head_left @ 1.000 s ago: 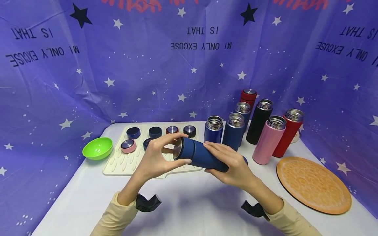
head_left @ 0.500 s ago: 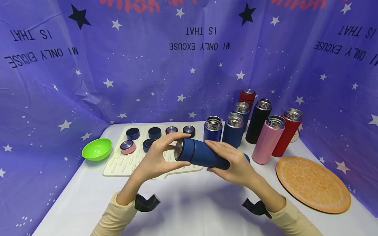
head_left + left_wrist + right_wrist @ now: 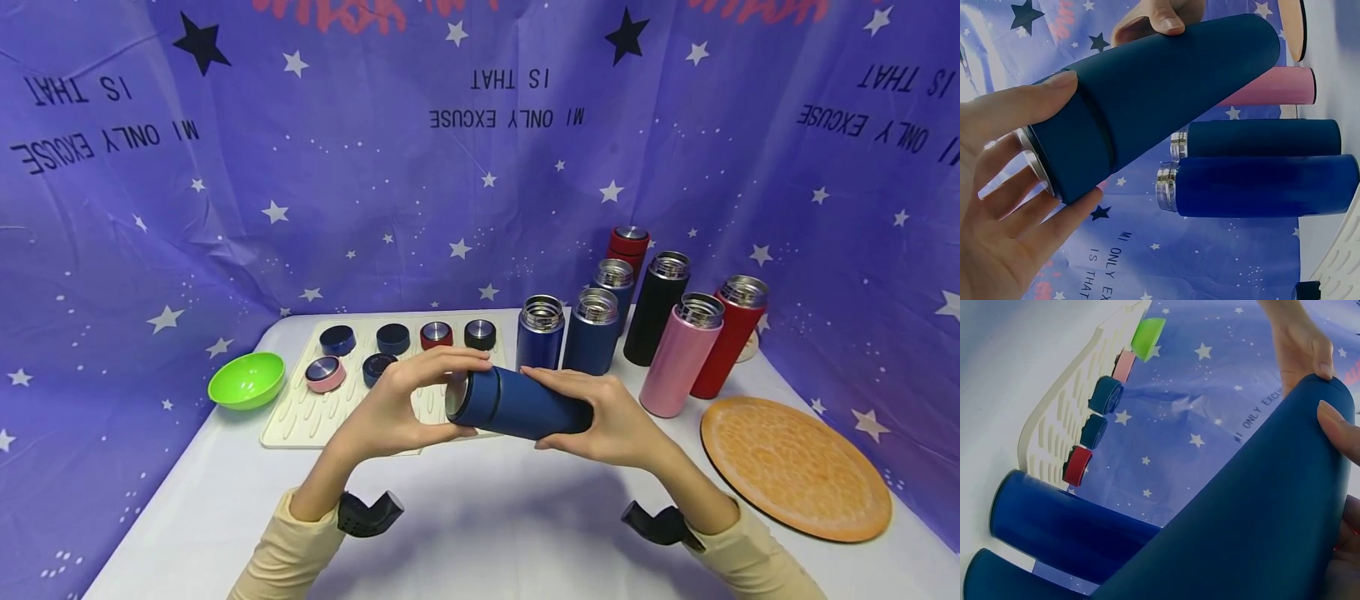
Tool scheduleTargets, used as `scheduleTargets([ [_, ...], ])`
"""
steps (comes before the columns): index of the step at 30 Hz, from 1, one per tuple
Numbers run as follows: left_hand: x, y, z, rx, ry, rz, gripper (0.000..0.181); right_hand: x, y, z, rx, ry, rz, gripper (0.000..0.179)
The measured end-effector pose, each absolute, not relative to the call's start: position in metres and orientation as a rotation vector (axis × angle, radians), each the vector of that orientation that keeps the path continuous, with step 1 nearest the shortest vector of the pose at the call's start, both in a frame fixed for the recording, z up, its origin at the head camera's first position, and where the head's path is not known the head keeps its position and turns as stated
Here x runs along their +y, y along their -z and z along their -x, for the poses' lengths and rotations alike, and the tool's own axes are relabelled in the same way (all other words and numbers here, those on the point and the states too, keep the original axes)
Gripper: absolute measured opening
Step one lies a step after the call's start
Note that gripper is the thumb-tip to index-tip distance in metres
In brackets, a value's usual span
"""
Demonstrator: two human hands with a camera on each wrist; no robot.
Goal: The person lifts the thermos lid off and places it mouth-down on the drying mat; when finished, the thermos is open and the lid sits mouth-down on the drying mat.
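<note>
A dark blue thermos bottle [image 3: 536, 406] is held in the air between both hands, nearly level, its lidded end to the left and slightly higher. My left hand [image 3: 396, 410] grips the blue lid [image 3: 478, 397], thumb on one side and fingers on the other; in the left wrist view the lid [image 3: 1063, 137] sits on the body with a dark ring at the seam. My right hand [image 3: 611, 417] holds the body toward its base, thumb below and fingers above. The lid's silver top faces the left palm.
Several lids stand on a cream draining mat [image 3: 300, 421] at the left, beside a green bowl [image 3: 247, 381]. Behind and right are uncapped bottles, including a pink one [image 3: 682, 358] and a black one [image 3: 658, 308]. A capped red bottle [image 3: 628, 244] stands farthest back. An orange round mat [image 3: 795, 467] lies right.
The bottle has dropped slightly and turned more level. The right hand has shifted right and turned on the body; the left hand keeps its grip on the lid, a little lower.
</note>
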State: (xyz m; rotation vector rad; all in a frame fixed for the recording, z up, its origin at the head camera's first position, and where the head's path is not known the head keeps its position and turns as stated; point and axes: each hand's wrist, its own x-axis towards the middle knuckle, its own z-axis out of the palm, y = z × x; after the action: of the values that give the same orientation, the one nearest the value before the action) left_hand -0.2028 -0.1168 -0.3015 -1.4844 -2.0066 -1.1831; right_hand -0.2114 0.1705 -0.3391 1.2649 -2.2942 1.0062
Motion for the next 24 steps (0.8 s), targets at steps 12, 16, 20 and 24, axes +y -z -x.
scheduleTargets([
  [12,-0.118,0.304,0.204,-2.127,1.307,1.306,0.064,0.163,0.343,0.209,-2.212,-0.920,-1.225,0.079],
  [16,-0.120,0.317,0.214,-2.183,1.375,1.212,0.065,0.160,0.345,0.207,-2.208,-0.881,-1.197,0.081],
  [20,-0.120,0.320,0.216,-2.238,1.423,1.093,0.061,0.157,0.346,0.205,-2.207,-0.827,-1.187,0.083],
  [24,-0.120,0.320,0.214,-2.284,1.438,1.029,0.058,0.156,0.347,0.205,-2.208,-0.816,-1.181,0.083],
])
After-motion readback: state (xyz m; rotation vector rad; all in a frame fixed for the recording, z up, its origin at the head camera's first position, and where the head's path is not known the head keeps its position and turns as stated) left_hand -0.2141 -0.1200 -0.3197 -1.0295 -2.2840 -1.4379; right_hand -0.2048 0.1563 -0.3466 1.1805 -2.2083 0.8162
